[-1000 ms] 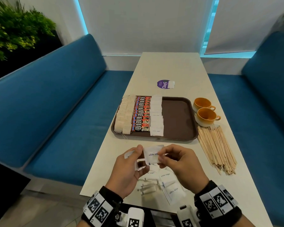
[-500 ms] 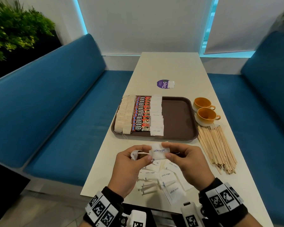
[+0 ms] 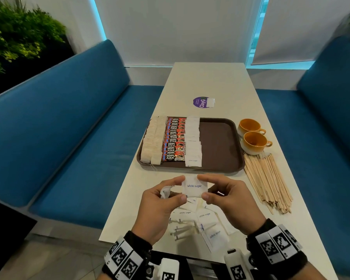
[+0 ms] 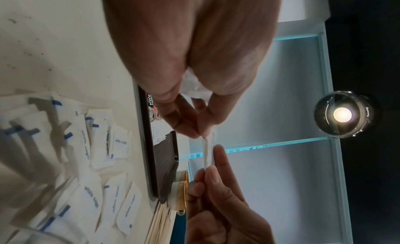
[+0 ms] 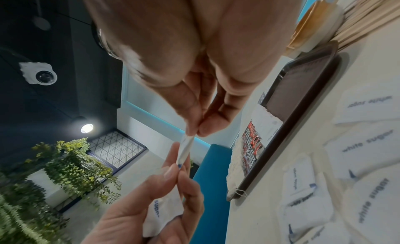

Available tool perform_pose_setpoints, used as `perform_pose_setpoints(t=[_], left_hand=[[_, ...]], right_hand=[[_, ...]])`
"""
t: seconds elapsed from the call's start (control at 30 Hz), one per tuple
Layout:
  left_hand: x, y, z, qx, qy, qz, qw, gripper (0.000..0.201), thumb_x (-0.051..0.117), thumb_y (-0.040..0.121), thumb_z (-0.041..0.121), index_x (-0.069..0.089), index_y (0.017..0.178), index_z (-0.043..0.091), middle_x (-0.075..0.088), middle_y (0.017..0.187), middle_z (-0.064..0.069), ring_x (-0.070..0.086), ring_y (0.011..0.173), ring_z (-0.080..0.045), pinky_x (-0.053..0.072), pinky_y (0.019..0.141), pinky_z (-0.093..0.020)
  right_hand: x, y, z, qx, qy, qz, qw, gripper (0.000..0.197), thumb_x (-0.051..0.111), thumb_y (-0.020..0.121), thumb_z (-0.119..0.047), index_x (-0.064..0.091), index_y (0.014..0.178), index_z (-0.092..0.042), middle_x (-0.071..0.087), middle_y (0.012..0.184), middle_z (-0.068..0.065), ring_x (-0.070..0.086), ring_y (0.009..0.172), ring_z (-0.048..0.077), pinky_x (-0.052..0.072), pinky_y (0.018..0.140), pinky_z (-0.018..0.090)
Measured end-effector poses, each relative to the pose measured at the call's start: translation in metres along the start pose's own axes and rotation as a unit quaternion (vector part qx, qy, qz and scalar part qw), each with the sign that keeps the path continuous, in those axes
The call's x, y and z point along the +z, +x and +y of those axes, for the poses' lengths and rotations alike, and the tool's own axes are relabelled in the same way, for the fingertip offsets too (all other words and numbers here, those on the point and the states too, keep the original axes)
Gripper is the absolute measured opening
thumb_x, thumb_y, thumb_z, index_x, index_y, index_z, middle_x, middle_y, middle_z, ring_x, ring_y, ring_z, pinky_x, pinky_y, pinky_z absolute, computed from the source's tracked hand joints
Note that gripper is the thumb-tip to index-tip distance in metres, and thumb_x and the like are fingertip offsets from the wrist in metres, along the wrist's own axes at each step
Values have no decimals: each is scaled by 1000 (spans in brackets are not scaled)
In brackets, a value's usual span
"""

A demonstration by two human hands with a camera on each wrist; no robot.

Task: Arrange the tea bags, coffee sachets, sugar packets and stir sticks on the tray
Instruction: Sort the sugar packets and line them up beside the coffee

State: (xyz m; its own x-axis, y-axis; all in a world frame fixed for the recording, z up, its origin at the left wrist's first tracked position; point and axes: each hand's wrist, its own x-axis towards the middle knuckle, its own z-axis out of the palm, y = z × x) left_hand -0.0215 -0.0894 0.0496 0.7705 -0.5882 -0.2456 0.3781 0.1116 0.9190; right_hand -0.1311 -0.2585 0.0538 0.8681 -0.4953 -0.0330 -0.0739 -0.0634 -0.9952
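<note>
Both hands hold one white sugar packet [image 3: 194,186] [image 4: 207,153] [image 5: 185,150] level above the table, just in front of the tray. My left hand [image 3: 181,188] [image 4: 200,136] pinches its left edge and also keeps a second, crumpled packet [image 3: 165,191] [image 5: 162,213] in the palm. My right hand [image 3: 203,187] [image 5: 193,133] pinches the right edge. The brown tray [image 3: 220,146] carries rows of tea bags [image 3: 153,141], coffee sachets [image 3: 174,138] and sugar packets [image 3: 193,138]. Stir sticks [image 3: 267,178] lie on the table right of the tray.
Several loose sugar packets [image 3: 202,221] [image 4: 97,162] lie under my hands near the table's front edge. Two orange cups [image 3: 251,134] stand right of the tray, above the sticks. A purple sticker [image 3: 200,102] is behind the tray. Blue benches flank the table.
The held packet has been turned level, its print facing up, and lifted slightly toward the tray. Both hands now pinch its side edges.
</note>
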Motion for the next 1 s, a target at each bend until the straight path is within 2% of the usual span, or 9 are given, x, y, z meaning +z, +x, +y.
perform_pose_setpoints(t=[0.17, 0.33, 0.43, 0.53, 0.6, 0.67, 0.77, 0.9, 1.0], left_hand=[[-1, 0, -2, 7, 32, -22, 999, 46, 75, 80, -11, 79, 112, 21, 70, 75, -17, 69, 80, -30, 52, 102, -53], [0, 5, -4, 9, 42, -17, 999, 47, 75, 83, -7, 76, 118, 25, 66, 85, -26, 70, 90, -38, 51, 103, -56], [-1, 8, -2, 14, 56, -15, 998, 47, 76, 84, -2, 75, 120, 29, 66, 90, -33, 69, 96, -45, 51, 104, -54], [-3, 11, 0, 19, 72, -23, 997, 48, 75, 85, -1, 74, 122, 30, 68, 97, -34, 67, 96, -48, 52, 103, -53], [-3, 15, -2, 12, 33, -9, 999, 48, 67, 88, -10, 73, 123, 22, 69, 107, -27, 68, 88, -37, 57, 95, -46], [-5, 19, -2, -15, -27, 18, 999, 45, 50, 90, -20, 69, 121, 8, 64, 115, -22, 67, 82, -29, 59, 82, -36], [-12, 20, -2, -59, -74, 48, 994, 42, 32, 86, -21, 61, 113, -6, 52, 100, -16, 65, 77, -31, 53, 70, -33], [-22, 20, -1, -83, -87, 86, 989, 34, 28, 83, -20, 53, 98, -3, 45, 100, -12, 56, 74, -36, 45, 64, -35], [-28, 23, -5, -97, -88, 87, 988, 31, 31, 86, -18, 51, 102, -1, 42, 91, -13, 57, 67, -33, 44, 60, -33]], right_hand=[[0, 1, 3, 2, 5, 4, 1000, 46, 79, 82, 5, 77, 115, -26, 72, 79, 13, 66, 72, 24, 59, 75, 27], [-3, 5, 2, 4, 8, 5, 1000, 47, 81, 81, 1, 76, 117, -29, 72, 76, 15, 67, 71, 22, 59, 76, 28], [-4, 7, -1, 14, 31, -3, 999, 37, 81, 82, 0, 79, 111, -23, 73, 77, 21, 68, 69, 24, 59, 76, 29], [-3, 11, -2, 26, 27, -22, 999, 29, 79, 83, 1, 81, 105, -18, 78, 87, 13, 69, 72, 24, 61, 78, 32], [-3, 18, -1, 27, 7, -15, 999, 29, 79, 83, 1, 81, 103, -20, 78, 89, 10, 70, 73, 24, 62, 79, 33], [-6, 31, 3, 31, -18, 7, 999, 27, 80, 83, -1, 81, 101, -22, 78, 87, 10, 71, 73, 24, 62, 78, 32], [-11, 59, 13, 57, -29, 40, 997, 22, 78, 85, 0, 81, 98, -17, 79, 88, 8, 71, 76, 23, 62, 74, 29], [-15, 99, 24, 89, -32, 61, 994, 20, 74, 87, 3, 78, 101, -11, 76, 95, 8, 72, 87, 23, 62, 74, 25], [-17, 127, 36, 97, -65, 73, 990, 20, 75, 88, 2, 79, 103, -10, 76, 97, 11, 72, 86, 25, 63, 78, 27]])
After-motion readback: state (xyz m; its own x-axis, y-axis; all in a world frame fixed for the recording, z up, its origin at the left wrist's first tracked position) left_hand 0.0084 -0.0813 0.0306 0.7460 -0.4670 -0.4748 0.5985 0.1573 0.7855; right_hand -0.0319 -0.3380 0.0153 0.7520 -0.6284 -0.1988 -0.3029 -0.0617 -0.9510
